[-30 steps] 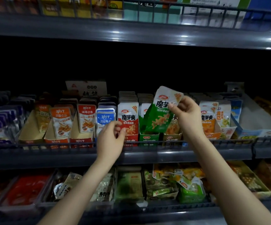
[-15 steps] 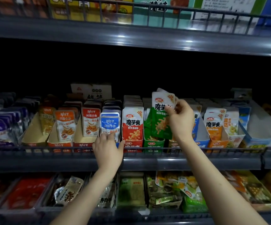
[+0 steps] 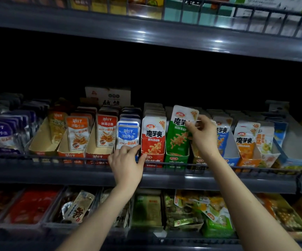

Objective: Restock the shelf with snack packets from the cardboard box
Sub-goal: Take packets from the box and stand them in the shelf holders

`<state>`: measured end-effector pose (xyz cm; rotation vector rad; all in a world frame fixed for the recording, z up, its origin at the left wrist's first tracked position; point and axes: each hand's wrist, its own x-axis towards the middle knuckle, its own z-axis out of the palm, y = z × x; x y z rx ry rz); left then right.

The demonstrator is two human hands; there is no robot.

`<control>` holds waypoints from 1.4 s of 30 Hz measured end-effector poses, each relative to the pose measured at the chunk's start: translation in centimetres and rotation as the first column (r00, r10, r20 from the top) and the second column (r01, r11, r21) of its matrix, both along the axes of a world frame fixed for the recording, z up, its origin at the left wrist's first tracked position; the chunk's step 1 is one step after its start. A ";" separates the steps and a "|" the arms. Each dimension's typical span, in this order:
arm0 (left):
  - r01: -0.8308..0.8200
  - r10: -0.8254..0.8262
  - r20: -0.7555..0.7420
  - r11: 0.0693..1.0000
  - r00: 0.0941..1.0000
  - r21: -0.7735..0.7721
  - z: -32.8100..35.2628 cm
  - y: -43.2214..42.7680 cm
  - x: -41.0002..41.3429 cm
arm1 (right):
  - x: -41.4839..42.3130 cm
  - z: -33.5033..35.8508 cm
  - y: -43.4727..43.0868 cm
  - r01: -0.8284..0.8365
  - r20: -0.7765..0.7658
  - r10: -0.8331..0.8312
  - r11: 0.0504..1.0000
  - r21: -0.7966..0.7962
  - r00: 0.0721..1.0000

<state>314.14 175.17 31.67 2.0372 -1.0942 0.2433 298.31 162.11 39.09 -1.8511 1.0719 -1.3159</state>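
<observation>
A green and white snack packet [image 3: 178, 131] stands upright in the green display carton [image 3: 175, 159] on the middle shelf [image 3: 237, 180]. My right hand [image 3: 201, 135] pinches this green snack packet at its upper right edge. My left hand [image 3: 126, 164] rests at the shelf's front rail, fingertips touching the lower edge of the blue snack packets [image 3: 128, 135] and the red display carton [image 3: 152, 158] beside them. The cardboard box is out of view.
Rows of orange, red, purple and blue packets fill cartons along the same shelf. A wire rail [image 3: 255, 169] runs along its front. The upper shelf [image 3: 164, 31] overhangs above. The lower shelf [image 3: 182, 214] holds trays of mixed packets.
My right hand has lowered the green packet from a tilt above the row to upright inside the green carton. My left hand slid down to the base of the blue packets.
</observation>
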 end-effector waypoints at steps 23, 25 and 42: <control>0.100 -0.101 0.018 0.994 0.995 0.047 -0.4 7.2 -1.3 | -5.9 -4.4 11.0 0.121 -0.334 -0.111 0.993 0.011 0.936; 0.109 -0.111 0.025 0.991 0.994 0.072 -1.9 10.1 -1.3 | -6.8 -6.0 13.5 0.079 -0.313 -0.050 0.994 0.080 0.949; 0.054 -0.034 -0.058 0.917 0.998 0.395 -24.0 28.7 -0.8 | -8.5 -31.2 27.7 -0.057 -0.331 0.329 0.780 0.623 0.884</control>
